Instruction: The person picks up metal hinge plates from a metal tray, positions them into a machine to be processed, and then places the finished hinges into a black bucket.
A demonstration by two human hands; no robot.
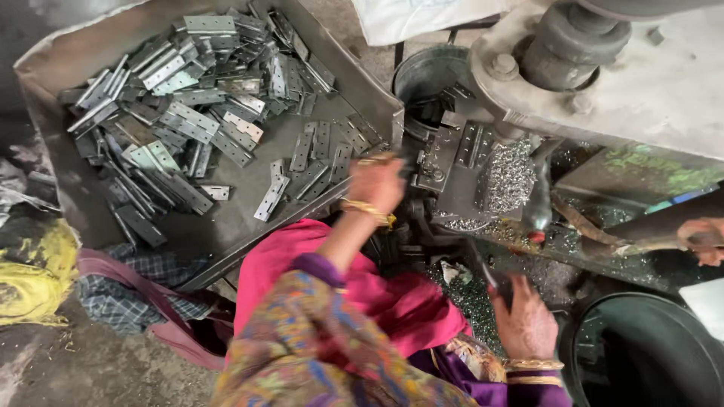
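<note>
Tight quarters here: the left hand [375, 183] hangs right at the lower right corner of the metal tray [354, 90], blurred, fingers curled around a hinge plate [375, 159] whose visible end shows as a pale strip running left to right; its look is too smeared to tell further. Only a narrow gap separates that corner from the press die block [452, 169], where more perforated plates lie flat with their long sides slanting up and right. The tray's pile of hinge plates [177, 113] is grey, rectangular, punched with round holes, lying every which way. A heap of metal chips [510, 175] crowds the die's right side. The right hand [524, 320] sits low, fingers spread loosely, touching a thin dark rod [489, 277].
</note>
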